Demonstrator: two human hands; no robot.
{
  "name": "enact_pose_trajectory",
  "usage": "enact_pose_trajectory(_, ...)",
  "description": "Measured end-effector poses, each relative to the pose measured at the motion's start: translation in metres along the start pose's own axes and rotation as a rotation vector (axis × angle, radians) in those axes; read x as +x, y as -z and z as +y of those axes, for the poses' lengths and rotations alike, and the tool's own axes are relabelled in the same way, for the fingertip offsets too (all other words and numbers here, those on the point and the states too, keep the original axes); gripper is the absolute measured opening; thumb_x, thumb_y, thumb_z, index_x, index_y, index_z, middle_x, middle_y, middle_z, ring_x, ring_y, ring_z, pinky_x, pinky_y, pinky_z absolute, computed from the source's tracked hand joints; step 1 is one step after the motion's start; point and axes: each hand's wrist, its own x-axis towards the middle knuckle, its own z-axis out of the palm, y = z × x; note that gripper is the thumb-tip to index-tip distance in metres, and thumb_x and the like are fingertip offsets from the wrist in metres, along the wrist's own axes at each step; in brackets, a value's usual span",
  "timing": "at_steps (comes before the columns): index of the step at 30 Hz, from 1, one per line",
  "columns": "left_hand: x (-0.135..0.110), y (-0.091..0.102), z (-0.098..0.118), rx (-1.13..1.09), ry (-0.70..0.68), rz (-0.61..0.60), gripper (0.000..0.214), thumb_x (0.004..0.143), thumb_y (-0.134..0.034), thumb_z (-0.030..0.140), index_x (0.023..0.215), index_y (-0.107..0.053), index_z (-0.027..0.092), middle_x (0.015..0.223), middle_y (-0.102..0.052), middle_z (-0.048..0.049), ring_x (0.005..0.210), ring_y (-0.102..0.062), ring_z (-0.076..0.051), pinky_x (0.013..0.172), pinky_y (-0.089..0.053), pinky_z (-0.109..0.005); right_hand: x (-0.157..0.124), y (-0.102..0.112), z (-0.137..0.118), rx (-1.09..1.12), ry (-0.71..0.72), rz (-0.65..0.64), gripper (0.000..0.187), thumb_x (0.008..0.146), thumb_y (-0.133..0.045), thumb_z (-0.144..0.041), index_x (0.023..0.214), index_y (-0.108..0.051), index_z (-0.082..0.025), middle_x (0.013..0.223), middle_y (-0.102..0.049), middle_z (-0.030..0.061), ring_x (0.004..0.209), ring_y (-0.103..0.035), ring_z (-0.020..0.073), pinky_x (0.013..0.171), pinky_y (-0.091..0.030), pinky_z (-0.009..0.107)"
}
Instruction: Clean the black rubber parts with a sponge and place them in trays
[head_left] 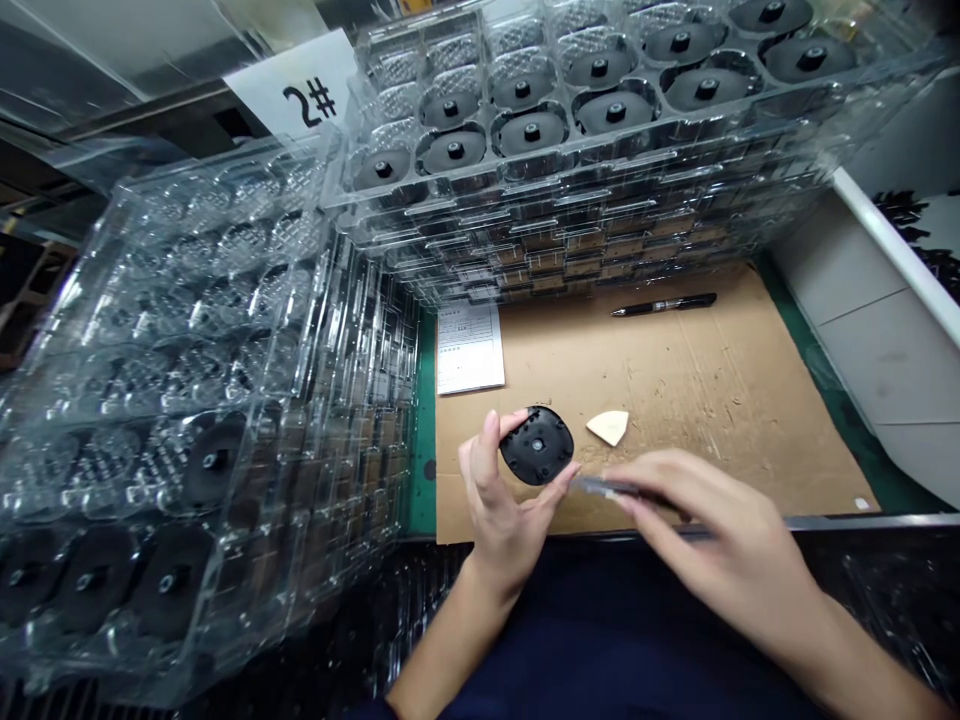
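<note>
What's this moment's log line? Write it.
left hand: holds black molded part | right hand: holds blurred slim tool | over: cardboard sheet

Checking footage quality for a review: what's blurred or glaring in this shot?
In the head view, the right hand and its grey tool are motion-blurred, the left hand and black disc look sharp, glare streaks the clear trays, and wide-angle distortion bows the edges.
</note>
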Motion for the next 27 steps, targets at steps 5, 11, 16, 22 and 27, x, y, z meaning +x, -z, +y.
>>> enact_pose_trajectory(5,-0.001,-0.003,0.005,-0.01,-0.015,-0.022,0.105,0.062,-0.078,0.014,0.142,-0.012,0.023,0.117,-0.051,-0.0133,0.107,-0.052,-0.023,0.092,-0.046,-0.044,0.021,-0.008,0.015,0.139,-0.106,0.088,0.015,0.083,-0.058,-0.026,0.096,-0.063,-0.021,0.095,-0.062,0.0032,0.088,-0.059,0.0133,0.074,-0.048,0.022)
enact_pose_trajectory(11,-0.001,-0.004,0.007,0.017,-0.067,-0.029,0.104,0.061,-0.078,0.013,0.143,-0.013,0.02,0.115,-0.053,-0.0144,0.104,-0.053,-0.023,0.092,-0.045,-0.045,0.025,-0.014,0.019,0.194,-0.136,0.004,0.015,0.085,-0.055,-0.028,0.082,-0.067,-0.019,0.084,-0.064,0.0041,0.078,-0.059,0.0143,0.07,-0.048,0.026)
enact_pose_trajectory(16,0.005,-0.004,0.009,0.098,-0.142,-0.022,0.102,0.063,-0.078,0.016,0.142,-0.015,0.018,0.113,-0.056,-0.0146,0.102,-0.054,-0.023,0.088,-0.046,-0.042,0.023,-0.012,0.018,0.182,-0.14,-0.011,0.015,0.084,-0.055,-0.027,0.077,-0.066,-0.019,0.079,-0.063,0.0037,0.073,-0.058,0.0142,0.067,-0.046,0.026)
enact_pose_trajectory(22,0.004,-0.004,0.011,0.145,-0.219,0.002,0.101,0.061,-0.079,0.015,0.142,-0.018,0.016,0.11,-0.058,-0.0149,0.099,-0.056,-0.022,0.085,-0.047,-0.039,0.024,-0.015,0.018,0.2,-0.211,-0.025,0.018,0.083,-0.055,-0.027,0.072,-0.063,-0.016,0.071,-0.06,0.0028,0.066,-0.055,0.0128,0.059,-0.041,0.025)
enact_pose_trajectory(27,0.001,-0.005,0.011,0.056,-0.154,-0.019,0.104,0.06,-0.08,0.015,0.142,-0.016,0.018,0.111,-0.057,-0.0146,0.101,-0.056,-0.023,0.088,-0.047,-0.042,0.02,-0.017,0.02,0.302,-0.257,0.013,0.022,0.084,-0.056,-0.034,0.076,-0.066,-0.016,0.074,-0.063,0.0034,0.069,-0.056,0.0141,0.063,-0.043,0.026)
